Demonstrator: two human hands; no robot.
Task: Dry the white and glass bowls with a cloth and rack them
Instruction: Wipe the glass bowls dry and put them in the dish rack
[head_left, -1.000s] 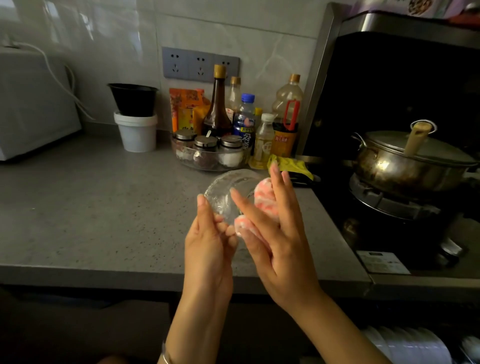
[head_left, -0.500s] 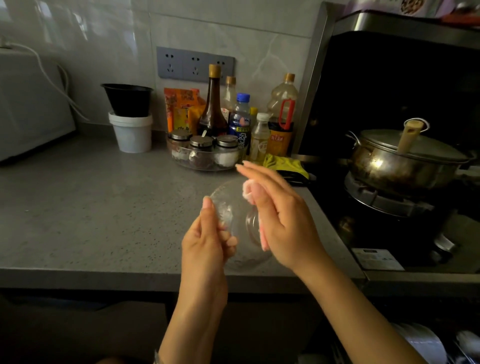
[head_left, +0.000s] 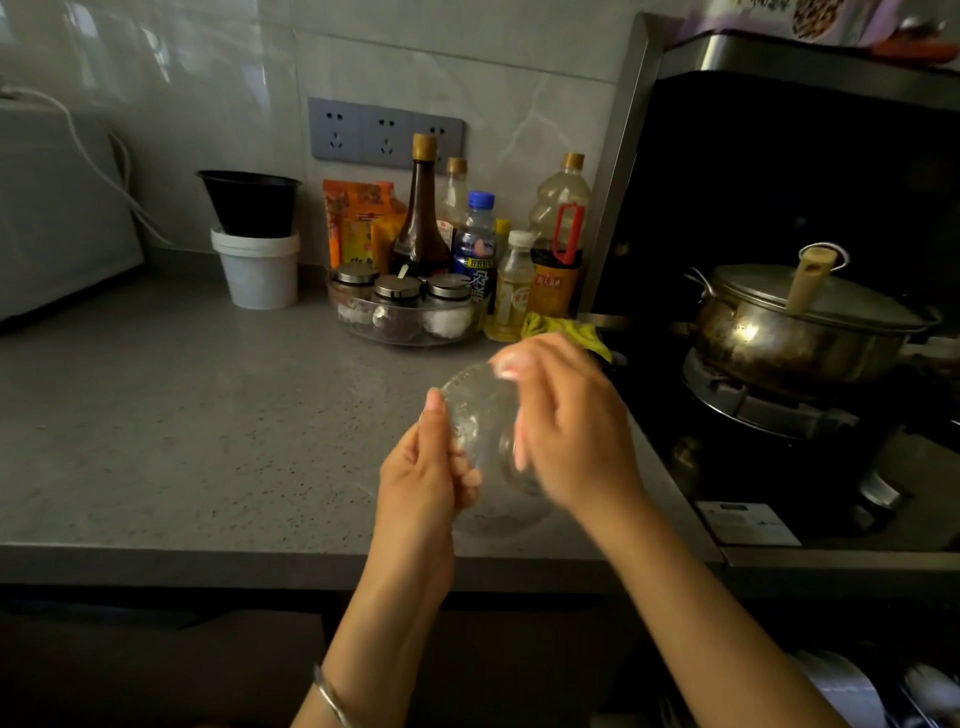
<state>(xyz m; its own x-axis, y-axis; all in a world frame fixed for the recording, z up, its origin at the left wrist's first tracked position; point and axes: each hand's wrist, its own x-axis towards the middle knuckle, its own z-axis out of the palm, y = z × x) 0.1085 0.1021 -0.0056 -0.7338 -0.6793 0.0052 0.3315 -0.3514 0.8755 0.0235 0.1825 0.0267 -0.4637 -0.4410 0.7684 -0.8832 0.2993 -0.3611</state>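
Head view, centre of frame. Shows the left hand gripping the near rim of the glass bowl, thumb laid up along the edge, fingers curled beneath. Bowl tipped on its side, raised just above the grey countertop. Shows the right hand cupped over the bowl's right side, fingers bent around a pink-and-white cloth pressed to the glass, only small folds peeking out.

Step judged: wiping of the glass bowl, not yet racked. Next move probably calls for turning the bowl within the left-hand grip to bring unwiped wall under the cloth, then lowering it toward the pale dishes at the lower right edge, likely the racking spot. White bowl not made out anywhere in frame.

Pose: both forearms rising from the bottom edge and converging at the bowl; left nearly vertical, bangle at the wrist; right slanting in from the lower right, wrist bent inward.
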